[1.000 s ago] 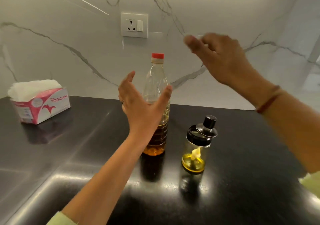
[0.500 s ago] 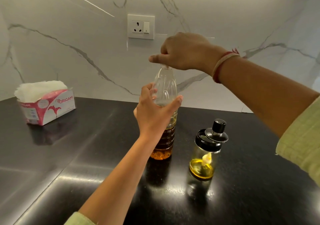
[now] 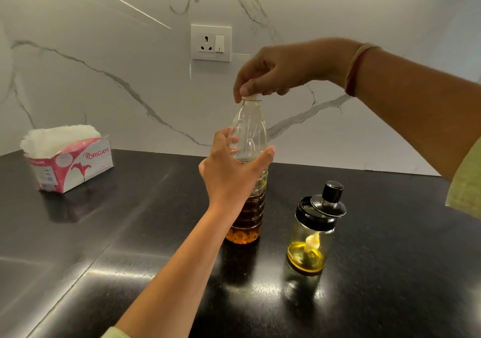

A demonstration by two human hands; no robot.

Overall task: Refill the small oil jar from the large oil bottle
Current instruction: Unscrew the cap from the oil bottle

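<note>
**A:** Head cam: gripping large oil bottle (image 3: 248, 212) mid-body with left hand (image 3: 229, 173), pinching its top with right hand (image 3: 276, 72). Standing upright on counter (image 3: 117, 233), small oil jar (image 3: 308, 241) just beside.

**B:** Hold firm, no squeezing. Twist up top only, keep base planted.

One camera is sitting on the person's head and is looking forward and down, very near to the work. The dark countertop (image 3: 104, 246) is filling the lower half of the view and the marble wall (image 3: 104, 90) the upper half. The left hand (image 3: 229, 171) is showing from the bottom edge and the right hand (image 3: 281, 69) from the right edge, both holding the large oil bottle (image 3: 250, 129) near the centre.
</note>
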